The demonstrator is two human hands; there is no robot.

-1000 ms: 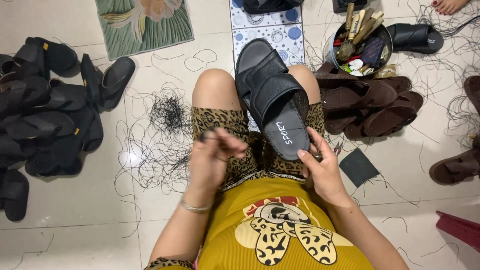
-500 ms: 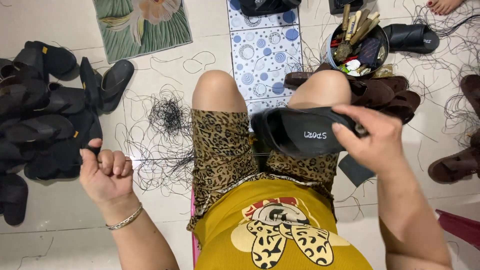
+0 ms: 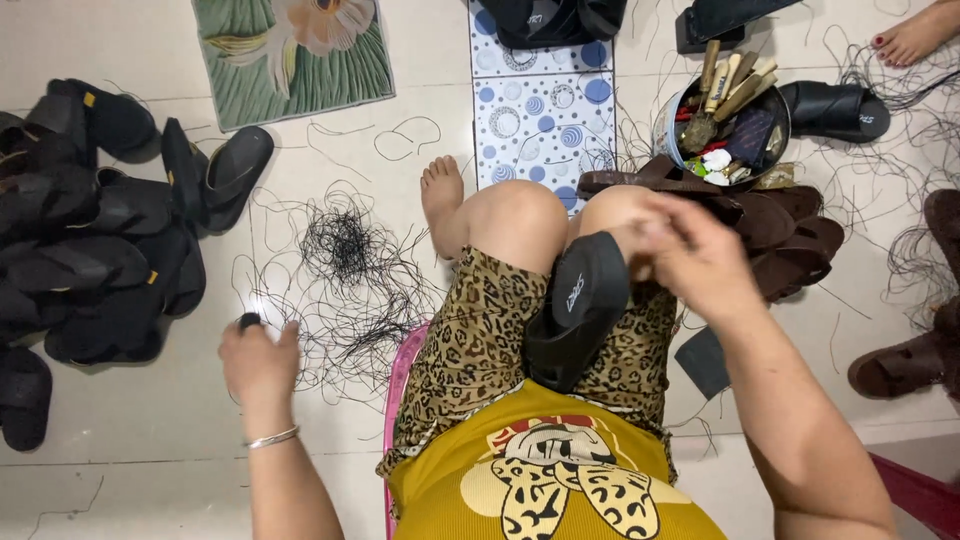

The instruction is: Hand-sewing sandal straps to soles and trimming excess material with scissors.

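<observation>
Blk sandal [image 3: 577, 310] in lap, long axis toe-down-left; R fingers [image 3: 690, 262] grasping it, L fingers [image 3: 262, 355] clenched.

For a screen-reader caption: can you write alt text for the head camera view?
A seated person's right hand grips a black sandal propped between their knees, while the left hand holds a small dark object above tangled black thread on the tiled floor. Black sandals are piled at left.
</observation>
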